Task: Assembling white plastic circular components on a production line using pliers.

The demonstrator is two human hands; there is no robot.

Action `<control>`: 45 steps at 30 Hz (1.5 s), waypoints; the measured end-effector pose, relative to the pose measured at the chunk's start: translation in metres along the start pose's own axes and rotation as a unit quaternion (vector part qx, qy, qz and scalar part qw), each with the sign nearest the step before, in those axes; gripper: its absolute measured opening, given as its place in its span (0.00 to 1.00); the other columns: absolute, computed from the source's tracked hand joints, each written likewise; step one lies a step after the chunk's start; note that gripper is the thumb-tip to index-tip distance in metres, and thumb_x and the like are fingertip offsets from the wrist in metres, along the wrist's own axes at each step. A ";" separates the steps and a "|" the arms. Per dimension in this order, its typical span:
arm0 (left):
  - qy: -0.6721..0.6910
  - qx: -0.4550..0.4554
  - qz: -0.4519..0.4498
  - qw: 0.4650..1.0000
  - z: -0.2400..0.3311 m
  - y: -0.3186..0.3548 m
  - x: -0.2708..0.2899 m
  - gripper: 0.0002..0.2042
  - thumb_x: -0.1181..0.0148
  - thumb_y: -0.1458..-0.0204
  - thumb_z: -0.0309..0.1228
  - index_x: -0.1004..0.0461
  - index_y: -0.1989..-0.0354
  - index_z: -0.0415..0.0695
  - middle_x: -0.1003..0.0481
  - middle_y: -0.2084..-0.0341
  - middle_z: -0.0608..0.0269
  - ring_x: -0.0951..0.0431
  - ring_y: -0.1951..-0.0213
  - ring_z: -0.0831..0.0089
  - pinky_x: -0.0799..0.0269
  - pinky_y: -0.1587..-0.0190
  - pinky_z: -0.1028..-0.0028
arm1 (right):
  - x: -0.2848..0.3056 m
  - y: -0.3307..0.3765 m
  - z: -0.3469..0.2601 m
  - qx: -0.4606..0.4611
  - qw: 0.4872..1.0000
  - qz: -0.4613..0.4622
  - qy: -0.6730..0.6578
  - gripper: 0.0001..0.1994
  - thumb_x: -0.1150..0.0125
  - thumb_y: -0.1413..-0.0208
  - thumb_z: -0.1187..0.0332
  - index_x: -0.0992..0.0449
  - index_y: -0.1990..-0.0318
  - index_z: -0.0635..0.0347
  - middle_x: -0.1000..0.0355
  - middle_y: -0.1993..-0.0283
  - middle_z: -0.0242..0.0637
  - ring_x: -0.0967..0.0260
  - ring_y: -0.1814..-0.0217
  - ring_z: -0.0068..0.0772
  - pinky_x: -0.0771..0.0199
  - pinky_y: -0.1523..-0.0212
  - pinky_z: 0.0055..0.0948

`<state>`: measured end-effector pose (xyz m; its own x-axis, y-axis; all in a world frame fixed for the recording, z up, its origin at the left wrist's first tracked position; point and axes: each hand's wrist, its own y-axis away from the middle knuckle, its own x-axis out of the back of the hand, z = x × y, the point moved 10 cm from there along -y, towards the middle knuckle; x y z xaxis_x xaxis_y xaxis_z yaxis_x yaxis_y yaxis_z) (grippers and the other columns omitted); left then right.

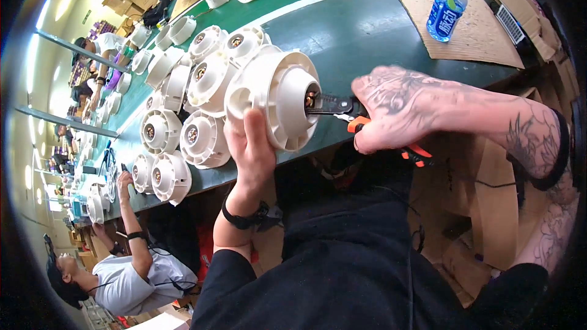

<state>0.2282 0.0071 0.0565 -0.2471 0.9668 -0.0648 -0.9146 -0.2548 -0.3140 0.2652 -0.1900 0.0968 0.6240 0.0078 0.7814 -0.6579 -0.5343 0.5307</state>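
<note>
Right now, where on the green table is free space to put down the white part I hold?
Bare green table lies between the held white housing and the cardboard sheet with the blue bottle. Left of the housing is crowded with white housings, touching one another.

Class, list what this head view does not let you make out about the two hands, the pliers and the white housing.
- Pliers: the tip is sunk in the hub of the white housing; the right hand covers most of the orange handles.
- Left hand: its fingers are behind the housing's rim.
- Hub part being gripped: too small to tell.
- Far housings: blurred near the fisheye edge.
</note>
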 end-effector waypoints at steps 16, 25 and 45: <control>0.213 0.087 -0.191 0.954 0.018 0.040 -0.041 0.46 0.38 0.46 0.52 0.48 0.31 0.26 0.33 0.38 0.38 0.30 0.36 0.50 0.35 0.34 0.56 | -0.085 0.025 0.018 0.172 0.954 -0.087 -0.230 0.28 0.30 0.63 0.55 0.29 0.62 0.72 0.27 0.68 0.56 0.27 0.65 0.53 0.27 0.62 0.43; -0.107 -0.059 -0.132 0.984 0.010 0.018 -0.042 0.39 0.50 0.39 0.60 0.36 0.39 0.30 0.25 0.50 0.52 0.23 0.52 0.65 0.25 0.50 0.66 | -0.087 0.036 0.070 -0.018 0.987 -0.131 -0.088 0.32 0.34 0.59 0.48 0.25 0.57 0.75 0.23 0.59 0.62 0.24 0.52 0.56 0.25 0.50 0.45; 0.213 0.428 -0.105 0.872 -0.040 0.035 -0.080 0.28 0.55 0.33 0.54 0.27 0.50 0.35 0.19 0.62 0.53 0.16 0.64 0.67 0.17 0.60 0.69 | -0.004 0.058 -0.034 0.144 0.756 0.326 0.550 0.06 0.43 0.41 0.61 0.26 0.63 0.51 0.31 0.73 0.25 0.31 0.64 0.24 0.40 0.54 0.30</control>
<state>0.2291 -0.0786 0.0127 -0.0706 0.8666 -0.4939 -0.8742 0.1847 0.4490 0.2102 -0.1920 0.1361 -0.6245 0.2765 0.7305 -0.4561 -0.8883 -0.0537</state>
